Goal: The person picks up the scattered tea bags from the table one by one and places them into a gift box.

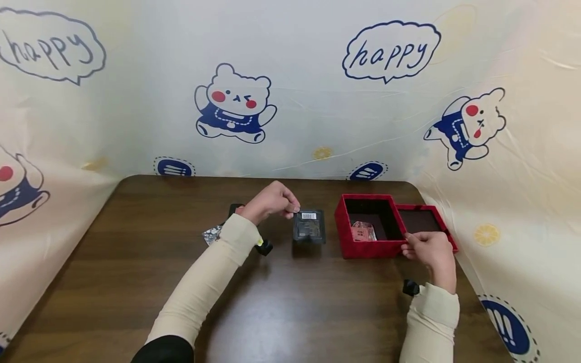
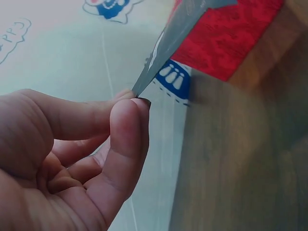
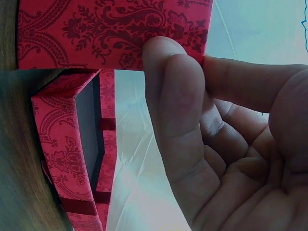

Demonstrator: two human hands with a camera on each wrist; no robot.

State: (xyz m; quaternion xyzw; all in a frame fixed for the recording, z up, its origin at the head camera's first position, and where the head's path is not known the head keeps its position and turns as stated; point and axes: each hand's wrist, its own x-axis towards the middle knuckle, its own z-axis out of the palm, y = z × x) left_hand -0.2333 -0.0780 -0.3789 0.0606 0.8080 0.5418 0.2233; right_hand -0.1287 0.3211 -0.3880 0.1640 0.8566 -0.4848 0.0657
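Observation:
Between thumb and forefinger, my left hand point(image 1: 272, 201) pinches the top left corner of a dark flat packet point(image 1: 308, 229) with a white barcode label. The packet hangs above the table, left of an open red patterned box point(image 1: 369, 250). Seen edge-on in the left wrist view, the packet point(image 2: 175, 36) looks thin and slanted. My right hand point(image 1: 431, 253) grips the box's near right corner, its thumb and forefinger on the wall point(image 3: 110, 33). A small pinkish-red packet point(image 1: 363, 231) lies inside the box. Beside the box, the red lid point(image 3: 62, 144) rests with its dark inside facing up.
Behind my left forearm lie a silver patterned packet point(image 1: 212, 235) and a dark item point(image 1: 234, 207), both partly hidden. The brown wooden table point(image 1: 290, 312) meets a printed cloth backdrop point(image 1: 299, 101) at its far edge. Black cameras sit at both wrists.

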